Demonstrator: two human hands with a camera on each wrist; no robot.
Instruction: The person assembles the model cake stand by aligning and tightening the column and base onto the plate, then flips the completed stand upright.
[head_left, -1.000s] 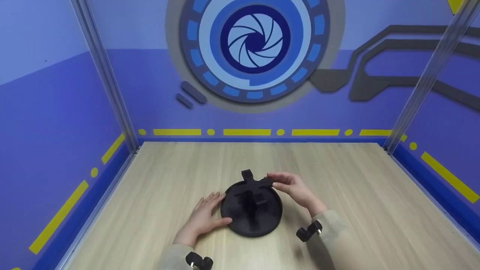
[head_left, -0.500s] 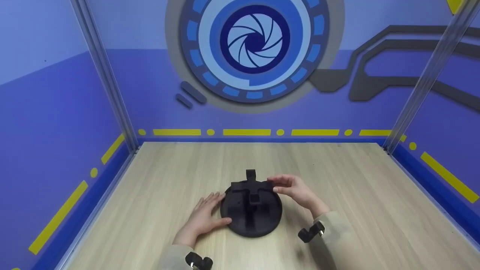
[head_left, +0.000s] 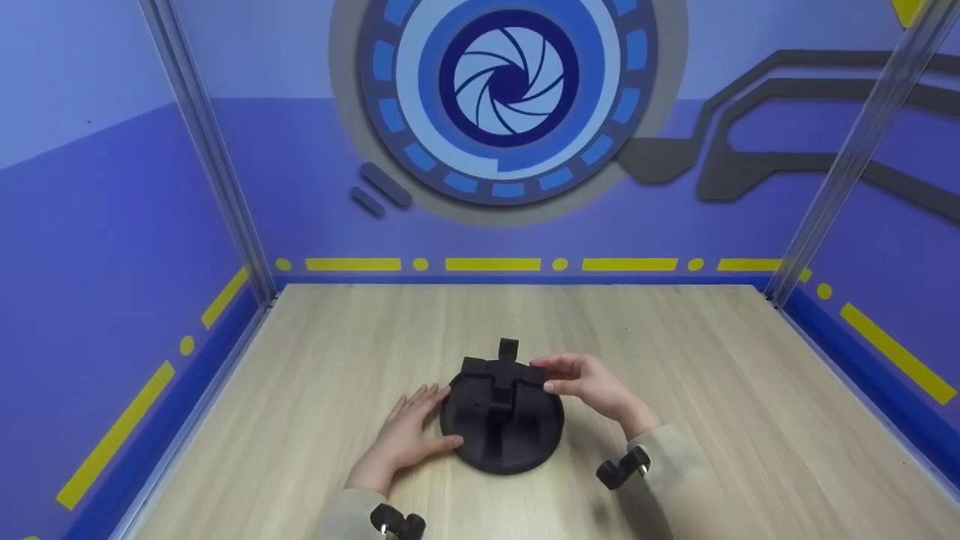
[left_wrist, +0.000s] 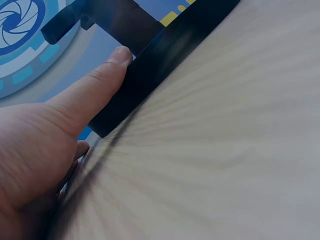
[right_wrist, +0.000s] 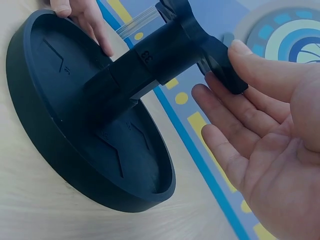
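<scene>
A black round base (head_left: 472,450) with a raised rim lies on the wooden table. From its middle rises a thick black post (right_wrist: 150,65) marked with a number, topped by a black cross-shaped knob (head_left: 504,369) with several arms. At the knob's right side, my right hand (head_left: 589,381) pinches one arm between thumb and fingers; the right wrist view shows the thumb (right_wrist: 265,70) on top of it. My left hand (head_left: 405,439) rests against the base's left side, fingers straight and spread. Its thumb (left_wrist: 95,90) touches the rim. How the post joins the base is not fully visible.
The wooden tabletop (head_left: 337,345) runs back to a blue printed wall (head_left: 285,180). Side walls stand left and right, with metal corner posts (head_left: 217,172). A small black device (head_left: 622,466) sits on each sleeve cuff.
The cross-shaped knob has turned clockwise as seen from above, its far arm swinging right and its near arm left. My right hand has shifted slightly toward me. My left hand and the base stay put.
</scene>
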